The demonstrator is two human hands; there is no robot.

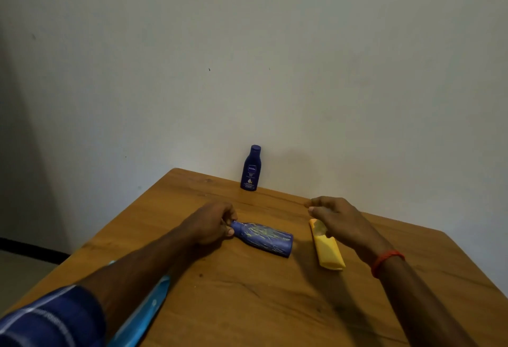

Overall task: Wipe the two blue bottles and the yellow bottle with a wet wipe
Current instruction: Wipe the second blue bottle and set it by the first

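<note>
Fingers [228,216] of left hand [214,225] grip neck of lying blue patterned plastic bottle [264,238], seemingly steadying it — right hand [338,220] hovers empty, loosely curled.

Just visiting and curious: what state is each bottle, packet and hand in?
Nivea bottle: upright, capped.
Patterned blue bottle: lying on its side.
Yellow bottle: lying flat.
Left hand: grips the patterned blue bottle's neck.
Right hand: fingers relaxed, over the yellow bottle.
Blue packet: lying flat, partly hidden.

Patterned blue bottle [264,238] lying flat; yellow bottle [328,253] lying beside; labelled blue bottle [251,168] upright farther back.
</note>
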